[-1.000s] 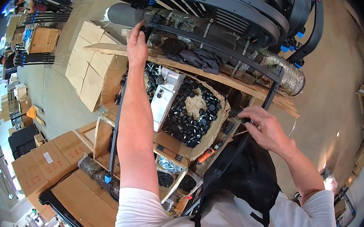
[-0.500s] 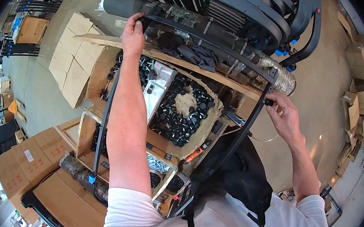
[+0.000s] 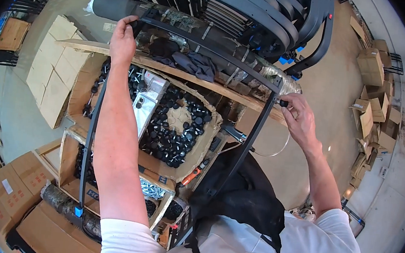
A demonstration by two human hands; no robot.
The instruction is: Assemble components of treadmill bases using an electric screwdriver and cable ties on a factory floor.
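A U-shaped black metal tube frame (image 3: 206, 44) lies across the work stand, its two legs running toward me. My left hand (image 3: 123, 41) is closed at the frame's far left corner, its fingers round a black knob (image 3: 133, 24). At the right corner, my right hand (image 3: 303, 118) pinches another black knob (image 3: 283, 103) between thumb and fingers, against the outer side of the right leg. Whether its thread is inside the tube cannot be seen. A blue cap (image 3: 79, 211) covers the end of the left leg.
Below the frame, a cardboard box (image 3: 212, 127) holds many black knobs and a silver phone-like device (image 3: 141, 107). Bolts (image 3: 151, 189) fill a smaller bin. An orange-handled tool (image 3: 192, 175) lies alongside. Black curved frames (image 3: 254, 13) stand beyond a padded roller (image 3: 114, 6).
The whole view has shifted, so the scene sits further left. My right hand with its knob has moved up the right leg, closer to the corner. My left hand stays at its corner.
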